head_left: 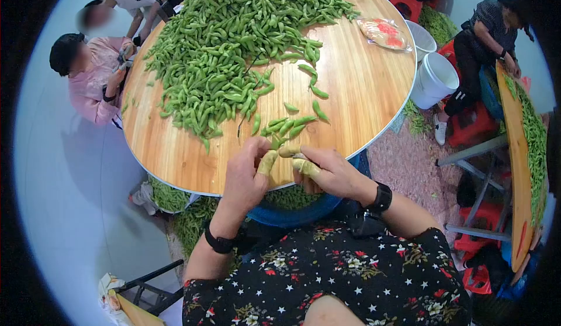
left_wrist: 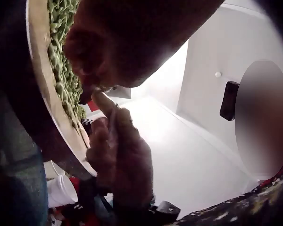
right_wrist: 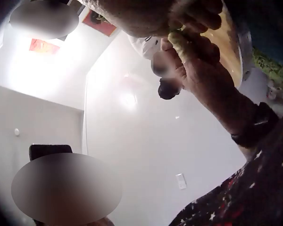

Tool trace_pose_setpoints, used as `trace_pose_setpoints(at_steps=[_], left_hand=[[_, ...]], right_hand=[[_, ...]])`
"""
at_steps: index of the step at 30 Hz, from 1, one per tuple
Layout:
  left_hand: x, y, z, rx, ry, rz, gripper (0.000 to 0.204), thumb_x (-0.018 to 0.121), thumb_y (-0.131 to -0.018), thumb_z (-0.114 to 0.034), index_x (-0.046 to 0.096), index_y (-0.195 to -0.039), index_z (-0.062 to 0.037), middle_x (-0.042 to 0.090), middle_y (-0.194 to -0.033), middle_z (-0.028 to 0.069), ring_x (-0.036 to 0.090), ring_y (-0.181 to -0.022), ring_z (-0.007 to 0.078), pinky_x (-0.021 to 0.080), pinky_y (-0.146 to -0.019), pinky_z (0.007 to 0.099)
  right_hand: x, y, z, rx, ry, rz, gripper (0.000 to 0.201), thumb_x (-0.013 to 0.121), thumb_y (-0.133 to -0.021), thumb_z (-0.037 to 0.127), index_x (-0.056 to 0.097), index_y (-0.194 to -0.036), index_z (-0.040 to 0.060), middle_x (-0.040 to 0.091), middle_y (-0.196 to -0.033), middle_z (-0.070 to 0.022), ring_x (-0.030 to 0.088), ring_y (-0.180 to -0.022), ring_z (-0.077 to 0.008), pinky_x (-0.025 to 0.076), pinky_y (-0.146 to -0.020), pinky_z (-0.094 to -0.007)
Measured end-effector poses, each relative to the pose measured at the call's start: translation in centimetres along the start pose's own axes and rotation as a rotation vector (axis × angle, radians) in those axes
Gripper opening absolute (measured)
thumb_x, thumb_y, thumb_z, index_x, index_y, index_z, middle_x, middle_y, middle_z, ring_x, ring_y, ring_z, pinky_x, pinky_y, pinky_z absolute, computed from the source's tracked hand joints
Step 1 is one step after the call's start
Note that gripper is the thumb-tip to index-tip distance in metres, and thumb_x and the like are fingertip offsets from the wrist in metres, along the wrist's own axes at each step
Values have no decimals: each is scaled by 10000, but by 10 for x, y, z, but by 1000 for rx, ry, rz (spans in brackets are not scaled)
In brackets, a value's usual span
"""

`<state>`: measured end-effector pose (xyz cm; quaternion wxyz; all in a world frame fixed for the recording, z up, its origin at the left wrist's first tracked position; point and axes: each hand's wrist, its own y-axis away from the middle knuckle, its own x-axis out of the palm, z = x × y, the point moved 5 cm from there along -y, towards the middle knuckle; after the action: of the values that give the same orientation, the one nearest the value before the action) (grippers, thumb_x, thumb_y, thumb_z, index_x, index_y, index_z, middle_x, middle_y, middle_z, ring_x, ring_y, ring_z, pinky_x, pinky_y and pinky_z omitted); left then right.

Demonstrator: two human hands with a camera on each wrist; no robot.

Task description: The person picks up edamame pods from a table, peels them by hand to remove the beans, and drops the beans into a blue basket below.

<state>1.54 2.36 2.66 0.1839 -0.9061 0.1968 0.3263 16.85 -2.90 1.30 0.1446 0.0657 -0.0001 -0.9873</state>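
Observation:
Over the near edge of the round wooden table [head_left: 350, 104], both hands come together at chest height. A green edamame pod [head_left: 276, 143] is pinched by the left hand [head_left: 245, 171], whose thumb wears a yellowish finger cover [head_left: 267, 163]. The right hand [head_left: 336, 171] has its thumb and forefinger, both covered too, drawn together right at the pod's near end. Its other fingers curl underneath. In the left wrist view the right hand [left_wrist: 127, 155] faces the left; the pod is mostly hidden in both wrist views. Several loose pods [head_left: 286, 127] lie just beyond the fingertips.
A large heap of edamame pods [head_left: 234, 45] covers the table's far left. A plastic packet [head_left: 384, 35] lies at the right edge, with a white bucket [head_left: 437, 77] beside the table. Below the hands sits a blue tub [head_left: 280, 216]. Other people sit at left and right.

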Motion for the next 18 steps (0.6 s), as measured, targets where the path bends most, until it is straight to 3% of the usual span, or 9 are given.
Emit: trace_pose_setpoints(at_steps=[2,6,9,11,18], left_hand=[[6,7,1,-6,273,-44,170,566,-911,-69,576,-1063,4,626,-844,57,571,-714,105,477,-664,263],[6,11,-4,52,298,-78,221,562,-919,-74,581,-1123,10,636,-852,42,561,-708,96,475,-659,252],[7,16,-2,71,276,-122,271,554,-920,-61,593,-1178,9,639,-853,55,558,-700,96,475,-654,249],[8,17,-2,46,277,-81,307,545,-897,-17,594,-1200,-1,665,-907,138,639,-754,192,505,-688,306],[5,15,-9,136,211,-111,363,543,-860,17,590,-1219,-6,647,-864,152,637,-732,218,503,-672,307]], right_hand=[[6,-4,-5,40,-132,3,234,424,-987,201,511,-1122,31,588,-726,-59,559,-483,-132,452,-458,-276],[16,-6,-13,88,-428,2,228,412,-987,192,457,-1166,58,575,-721,-45,535,-469,-117,420,-412,-242],[17,-6,-12,105,-437,-29,219,406,-986,188,442,-1151,49,570,-731,-43,521,-463,-110,406,-404,-241],[18,-6,-14,103,-432,-31,213,405,-986,188,439,-1141,45,569,-734,-43,517,-463,-108,403,-403,-239],[19,-7,-13,81,-451,-45,203,412,-986,193,438,-1128,51,565,-738,-42,489,-458,-96,376,-395,-228]])
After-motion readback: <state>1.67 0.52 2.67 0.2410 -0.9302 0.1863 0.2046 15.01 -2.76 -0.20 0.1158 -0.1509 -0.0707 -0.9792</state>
